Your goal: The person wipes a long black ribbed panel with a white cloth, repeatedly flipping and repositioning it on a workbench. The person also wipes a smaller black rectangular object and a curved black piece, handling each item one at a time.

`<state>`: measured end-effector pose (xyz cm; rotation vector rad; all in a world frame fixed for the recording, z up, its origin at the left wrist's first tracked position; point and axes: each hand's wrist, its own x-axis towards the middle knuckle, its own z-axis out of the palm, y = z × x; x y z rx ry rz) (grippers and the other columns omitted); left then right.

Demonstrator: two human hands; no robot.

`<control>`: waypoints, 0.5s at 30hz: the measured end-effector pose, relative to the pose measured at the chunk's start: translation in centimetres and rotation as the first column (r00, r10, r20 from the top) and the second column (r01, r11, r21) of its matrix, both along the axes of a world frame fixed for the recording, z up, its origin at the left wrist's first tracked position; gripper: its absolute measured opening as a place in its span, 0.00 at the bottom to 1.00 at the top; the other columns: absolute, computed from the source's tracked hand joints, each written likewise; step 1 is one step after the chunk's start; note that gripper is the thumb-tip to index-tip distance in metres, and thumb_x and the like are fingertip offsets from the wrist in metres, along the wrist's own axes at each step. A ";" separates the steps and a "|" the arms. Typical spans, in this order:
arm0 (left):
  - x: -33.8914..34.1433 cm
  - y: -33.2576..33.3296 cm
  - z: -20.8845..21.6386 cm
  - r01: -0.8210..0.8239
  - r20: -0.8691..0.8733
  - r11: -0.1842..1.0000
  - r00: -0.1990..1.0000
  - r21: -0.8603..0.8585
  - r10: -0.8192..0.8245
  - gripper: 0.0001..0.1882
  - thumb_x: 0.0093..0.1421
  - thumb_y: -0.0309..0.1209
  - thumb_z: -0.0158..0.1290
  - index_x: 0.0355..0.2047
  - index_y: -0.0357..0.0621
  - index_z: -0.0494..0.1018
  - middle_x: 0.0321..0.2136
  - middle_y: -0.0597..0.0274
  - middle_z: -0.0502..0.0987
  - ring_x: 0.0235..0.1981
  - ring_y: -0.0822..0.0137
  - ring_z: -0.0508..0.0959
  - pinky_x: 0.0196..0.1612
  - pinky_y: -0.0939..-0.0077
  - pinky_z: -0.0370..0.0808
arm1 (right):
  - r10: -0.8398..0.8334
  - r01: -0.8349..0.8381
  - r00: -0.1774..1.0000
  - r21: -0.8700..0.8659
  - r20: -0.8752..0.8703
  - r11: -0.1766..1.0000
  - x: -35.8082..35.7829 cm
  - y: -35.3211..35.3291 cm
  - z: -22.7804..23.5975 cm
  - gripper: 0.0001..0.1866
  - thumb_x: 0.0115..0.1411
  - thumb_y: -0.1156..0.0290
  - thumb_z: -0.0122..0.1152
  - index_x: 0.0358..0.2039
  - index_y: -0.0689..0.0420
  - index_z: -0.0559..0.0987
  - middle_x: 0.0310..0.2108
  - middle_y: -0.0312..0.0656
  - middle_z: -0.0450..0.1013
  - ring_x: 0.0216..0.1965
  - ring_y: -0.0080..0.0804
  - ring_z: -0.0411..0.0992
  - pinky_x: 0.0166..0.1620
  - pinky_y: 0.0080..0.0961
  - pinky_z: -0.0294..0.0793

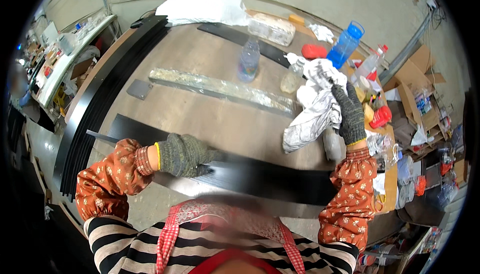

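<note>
My left hand point(184, 154), in a grey knit glove, grips the near edge of a long flat black strip point(270, 176) that lies across the table in front of me. My right hand point(351, 115), gloved the same way, is raised at the right and is shut on a crumpled white cloth point(314, 113) that hangs down onto the table. Both forearms wear orange flowered sleeve covers.
A stack of long black strips point(95, 109) runs along the table's left edge. A long clear-wrapped bundle point(225, 90) lies mid-table, near a clear bottle point(248, 60) and a small grey plate point(139, 89). A blue bottle point(344, 45), red items and cardboard boxes point(420, 74) crowd the right.
</note>
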<state>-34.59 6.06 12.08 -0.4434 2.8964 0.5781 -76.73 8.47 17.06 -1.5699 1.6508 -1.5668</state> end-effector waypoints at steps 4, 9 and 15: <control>1.9 -1.5 0.2 0.021 -0.006 1.000 1.000 0.005 -0.021 0.27 0.60 0.42 0.52 0.59 0.50 0.65 0.40 0.47 0.78 0.38 0.45 0.79 0.41 0.53 0.77 | -0.310 0.039 0.675 -0.388 -0.669 0.921 1.3 -7.9 1.9 0.26 0.69 0.59 0.51 0.64 0.57 0.65 0.54 0.48 0.71 0.56 0.43 0.70 0.53 0.33 0.72; 3.9 -0.9 -0.6 -0.004 -0.164 0.999 0.986 -0.034 -0.002 0.21 0.60 0.40 0.52 0.52 0.48 0.72 0.26 0.48 0.79 0.27 0.44 0.79 0.30 0.51 0.76 | -0.145 0.181 0.492 -0.062 -0.858 0.981 12.5 -16.3 6.0 0.29 0.65 0.61 0.51 0.66 0.48 0.63 0.56 0.58 0.68 0.56 0.54 0.69 0.53 0.43 0.71; 6.3 -1.6 -1.6 0.038 -0.314 0.996 0.947 -0.077 -0.061 0.21 0.53 0.38 0.53 0.45 0.40 0.76 0.31 0.47 0.79 0.33 0.49 0.80 0.35 0.56 0.76 | 0.218 0.132 0.383 0.287 -0.898 0.949 16.0 -23.6 0.3 0.36 0.57 0.54 0.59 0.66 0.45 0.64 0.54 0.60 0.68 0.53 0.58 0.71 0.56 0.44 0.71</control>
